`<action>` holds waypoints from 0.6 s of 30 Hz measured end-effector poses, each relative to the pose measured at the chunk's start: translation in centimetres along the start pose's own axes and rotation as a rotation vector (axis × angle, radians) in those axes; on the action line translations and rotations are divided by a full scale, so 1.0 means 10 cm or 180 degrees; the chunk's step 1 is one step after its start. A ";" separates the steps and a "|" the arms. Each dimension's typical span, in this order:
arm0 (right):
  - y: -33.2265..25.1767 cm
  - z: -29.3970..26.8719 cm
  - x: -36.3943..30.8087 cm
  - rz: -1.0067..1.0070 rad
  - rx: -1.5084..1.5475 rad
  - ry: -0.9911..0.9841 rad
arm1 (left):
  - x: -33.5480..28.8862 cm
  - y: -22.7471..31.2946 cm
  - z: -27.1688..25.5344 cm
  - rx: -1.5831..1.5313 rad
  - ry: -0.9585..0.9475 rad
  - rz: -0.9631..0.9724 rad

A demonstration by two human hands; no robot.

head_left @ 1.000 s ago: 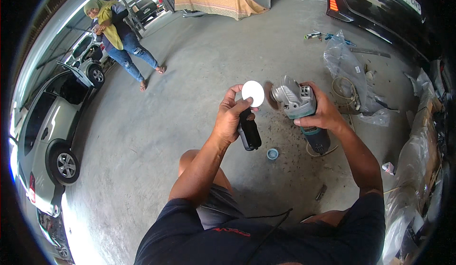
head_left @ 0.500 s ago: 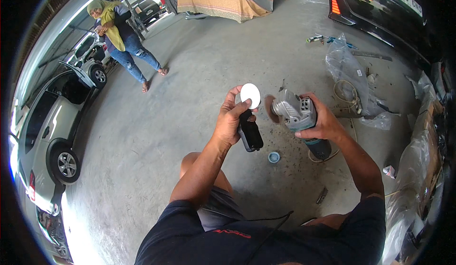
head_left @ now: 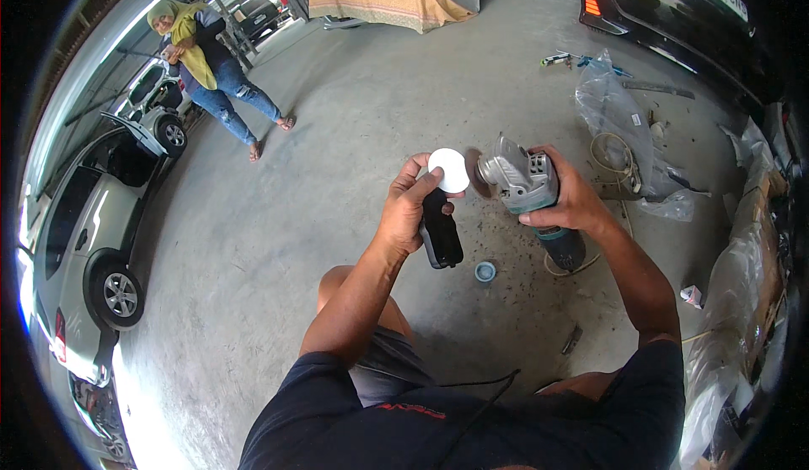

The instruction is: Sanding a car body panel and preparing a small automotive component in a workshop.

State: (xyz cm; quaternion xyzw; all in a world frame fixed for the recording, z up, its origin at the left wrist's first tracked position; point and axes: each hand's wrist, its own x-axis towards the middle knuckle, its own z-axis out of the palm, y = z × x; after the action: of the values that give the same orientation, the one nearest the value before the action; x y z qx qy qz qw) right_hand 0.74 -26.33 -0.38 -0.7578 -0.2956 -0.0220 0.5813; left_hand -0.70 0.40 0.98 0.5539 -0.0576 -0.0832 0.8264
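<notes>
My left hand (head_left: 404, 206) is closed round a black oblong piece (head_left: 442, 236), its thumb pressing on a flat white disc (head_left: 449, 172) at the top end. Whether disc and piece are joined, I cannot tell. My right hand (head_left: 570, 195) grips an angle grinder (head_left: 524, 185) by its body, the dark lower end (head_left: 563, 249) hanging below the palm. The grinder's brown wheel (head_left: 480, 174) faces left, close beside the white disc; a narrow gap seems to lie between them. On the floor below sits a small blue round cap (head_left: 485, 271), among dark specks.
A beige cord (head_left: 625, 185) lies on the floor to the right, by clear plastic sheeting (head_left: 613, 108). Wrapped material (head_left: 731, 276) lines the right edge. A black car (head_left: 649, 7) stands far right, a silver car (head_left: 93, 234) left. A person (head_left: 206, 66) stands at far left.
The grinder has shifted slightly up and left. The white disc has turned a little and moved slightly right, narrowing the gap to the wheel. Both hands keep their grips.
</notes>
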 end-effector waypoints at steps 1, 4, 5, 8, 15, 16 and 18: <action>0.00 0.00 0.00 0.0039 0.0013 -0.0010 | 0.01 0.01 0.00 -0.0013 0.0052 0.0041; 0.01 0.00 -0.01 0.0046 -0.0021 -0.0032 | 0.05 0.03 0.00 -0.0089 0.0139 0.0117; 0.01 0.00 -0.02 0.0002 -0.0073 -0.0010 | 0.06 0.04 0.00 -0.0126 0.0275 0.0051; 0.00 -0.01 -0.03 0.0184 -0.0165 -0.0046 | 0.07 0.06 -0.03 -0.0246 0.0205 0.0130; -0.05 0.02 -0.04 0.0314 0.0141 -0.0002 | 0.04 0.00 -0.09 -0.0509 0.0187 0.0010; -0.05 0.02 -0.05 0.0325 0.0101 0.0019 | 0.03 -0.02 -0.09 -0.0472 0.0159 0.0021; -0.05 0.03 -0.05 0.0330 0.0058 0.0042 | 0.02 -0.05 -0.09 -0.0434 0.0129 0.0037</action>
State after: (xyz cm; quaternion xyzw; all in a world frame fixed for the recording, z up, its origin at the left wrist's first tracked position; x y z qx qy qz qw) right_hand -0.04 -26.24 -0.19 -0.7666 -0.2523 0.0058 0.5905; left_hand -0.36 0.98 0.19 0.4976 -0.0383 -0.0709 0.8637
